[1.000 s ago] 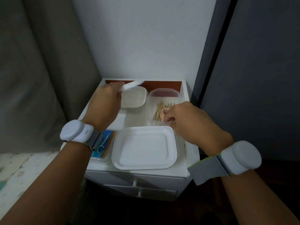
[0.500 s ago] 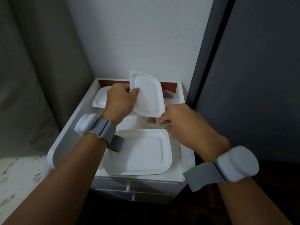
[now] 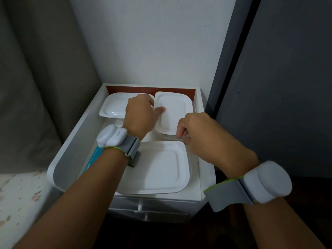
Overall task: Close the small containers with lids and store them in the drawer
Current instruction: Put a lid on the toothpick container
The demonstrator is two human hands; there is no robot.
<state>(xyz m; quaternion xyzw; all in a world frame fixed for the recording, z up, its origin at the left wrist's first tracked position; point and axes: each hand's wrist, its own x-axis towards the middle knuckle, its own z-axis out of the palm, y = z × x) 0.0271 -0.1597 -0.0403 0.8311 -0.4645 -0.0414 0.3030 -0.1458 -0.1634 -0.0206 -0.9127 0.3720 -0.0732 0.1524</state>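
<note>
An open white drawer point(image 3: 75, 151) holds the containers. My left hand point(image 3: 140, 115) grips a white lid point(image 3: 173, 112) by its left edge, thumb on top, and the lid lies over the clear container point(image 3: 172, 137) at the back right. My right hand point(image 3: 199, 133) pinches that container's near rim. Only a strip of the container shows under the lid, so its contents are hidden. At the back left sits a white lidded container point(image 3: 115, 107). A larger white lidded container point(image 3: 161, 168) fills the drawer's front.
A blue packet point(image 3: 91, 161) lies at the drawer's left, mostly under my left forearm. Lower drawers with small white knobs point(image 3: 139, 206) sit below. A white wall stands behind, a dark panel at the right, a grey curtain at the left.
My left hand picked the lid up at the back left, carried it to the right, and lowered it from upright to flat over the clear container. My right hand stayed on the container's rim.
</note>
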